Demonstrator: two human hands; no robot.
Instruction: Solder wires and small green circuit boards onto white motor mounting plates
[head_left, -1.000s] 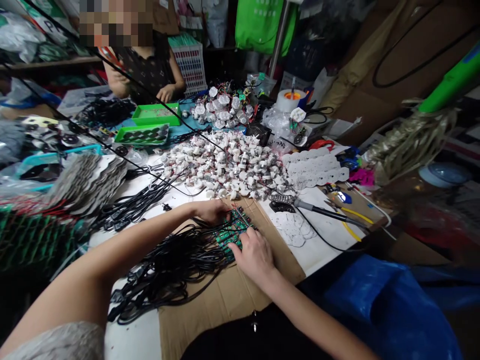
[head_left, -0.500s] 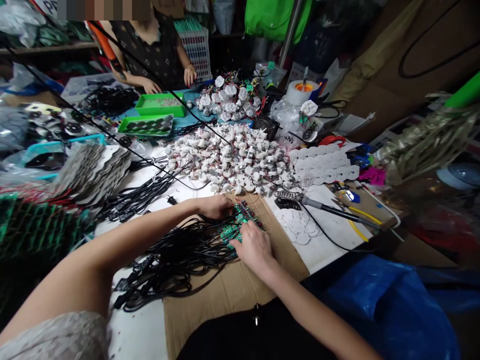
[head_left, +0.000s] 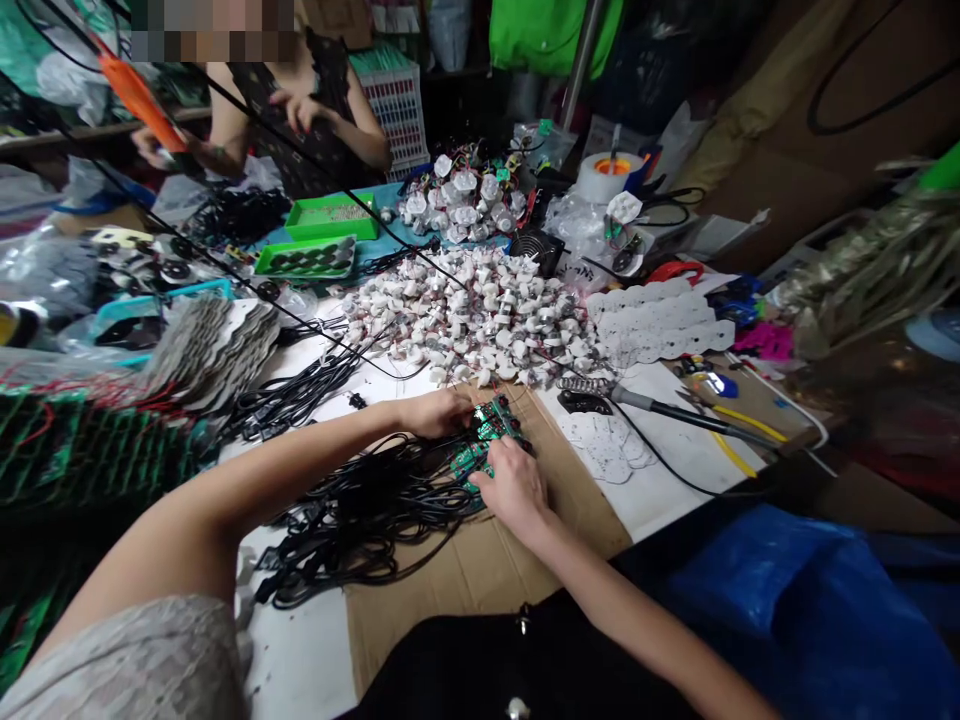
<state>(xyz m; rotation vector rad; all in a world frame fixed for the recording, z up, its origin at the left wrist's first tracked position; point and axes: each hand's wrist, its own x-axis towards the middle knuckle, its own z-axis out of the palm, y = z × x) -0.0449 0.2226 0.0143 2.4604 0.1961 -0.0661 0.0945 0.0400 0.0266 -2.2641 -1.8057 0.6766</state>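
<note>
Green circuit boards (head_left: 493,420) lie in a bunch at the top of a brown cardboard sheet (head_left: 442,585), with black cables (head_left: 382,505) trailing from them to the left. My left hand (head_left: 441,412) is at the far left edge of the boards, fingers curled and closed on a board; its fingertips are partly hidden. My right hand (head_left: 517,488) rests over the near right side of the boards, its fingers bent and closed round one, thumb pointing left. Just beyond both hands spreads a large heap of small white parts (head_left: 472,310) with thin wires.
A soldering iron (head_left: 660,412) sits in a coil holder at right, near yellow-handled pliers (head_left: 739,445). Grey scalloped sheets (head_left: 214,350) and more green boards (head_left: 90,450) are at left. Across the table a person (head_left: 300,110) holds an orange tool (head_left: 139,100). Green trays (head_left: 330,215) stand before them.
The view has shifted slightly, moving the table rightward in the picture. The boards between my hands have turned a little. The person opposite has raised both hands, one now on the orange tool.
</note>
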